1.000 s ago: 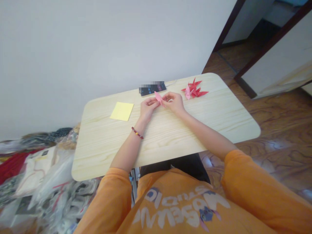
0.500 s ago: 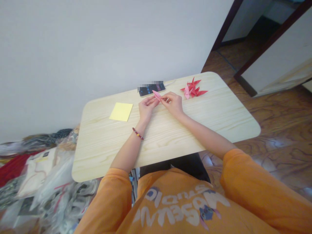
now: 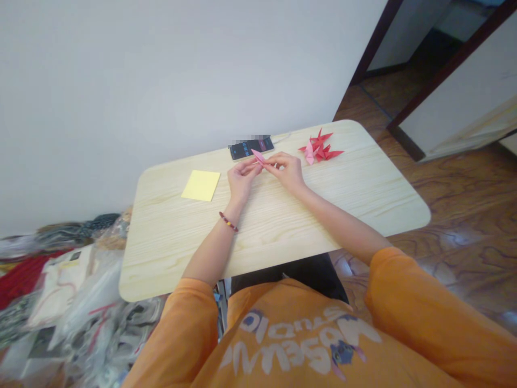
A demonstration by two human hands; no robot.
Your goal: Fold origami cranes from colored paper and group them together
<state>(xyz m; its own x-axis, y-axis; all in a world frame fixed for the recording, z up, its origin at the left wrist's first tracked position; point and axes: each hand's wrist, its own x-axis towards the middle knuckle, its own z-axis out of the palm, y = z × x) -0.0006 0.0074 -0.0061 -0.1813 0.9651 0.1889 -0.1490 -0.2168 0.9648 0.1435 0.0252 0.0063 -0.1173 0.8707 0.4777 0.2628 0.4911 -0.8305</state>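
Note:
Between my two hands is a small piece of folded pink paper (image 3: 257, 156), its pointed tip turned up and away from me toward the phone. My left hand (image 3: 241, 177), with a beaded bracelet on the wrist, pinches its lower left side. The fingertips of my right hand (image 3: 287, 170) are closed on its right side. My fingers cover the lower part of the paper. To the right of my right hand lie several red and pink folded paper cranes (image 3: 322, 149) in a cluster. A stack of yellow square paper (image 3: 201, 186) lies left of my left hand.
A phone (image 3: 251, 148) with its screen lit lies at the back of the pale wooden table (image 3: 169, 253), close to the wall. Clothes and plastic bags (image 3: 86, 302) are heaped left of the table. A doorway opens at the upper right.
Both hands and the pink paper have shifted very slightly to the left. The grip of each hand looks the same, and the other things on the table stay put.

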